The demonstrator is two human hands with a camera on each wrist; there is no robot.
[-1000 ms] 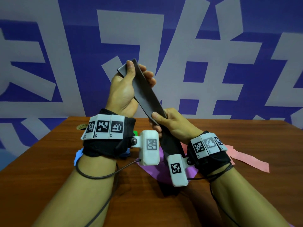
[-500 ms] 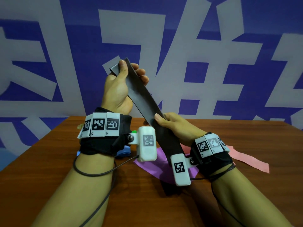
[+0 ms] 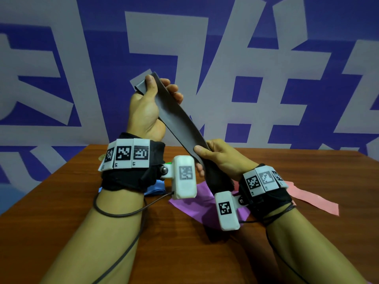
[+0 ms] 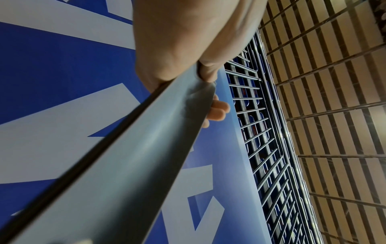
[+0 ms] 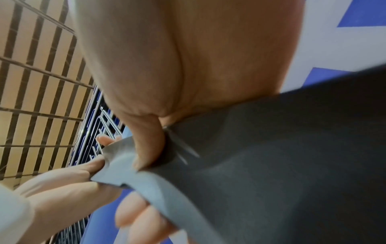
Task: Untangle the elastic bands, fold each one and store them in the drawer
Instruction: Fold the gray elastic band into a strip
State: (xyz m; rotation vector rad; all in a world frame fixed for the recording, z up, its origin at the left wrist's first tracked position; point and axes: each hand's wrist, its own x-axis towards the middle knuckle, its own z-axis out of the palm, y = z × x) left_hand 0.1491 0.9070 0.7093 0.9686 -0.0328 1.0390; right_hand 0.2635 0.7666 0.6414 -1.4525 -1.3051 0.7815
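Grey elastic band [image 3: 178,121]: held taut, slanting, above table. Left hand [image 3: 147,107] pinches upper end, thumb over fingers. Right hand [image 3: 221,158] grips lower part, fingers curled round. Wooden table [image 3: 61,206] bears purple band [image 3: 196,203], pink band [image 3: 311,199], blue band [image 3: 155,187]. Blue-white wall [image 3: 266,58] behind.

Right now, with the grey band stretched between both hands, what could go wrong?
1. The left hand pinches only the grey band's top end; under tension that grip may slip and the band could snap back.
2. The band's loose tail hangs below the right hand over the purple band and could snag it again.
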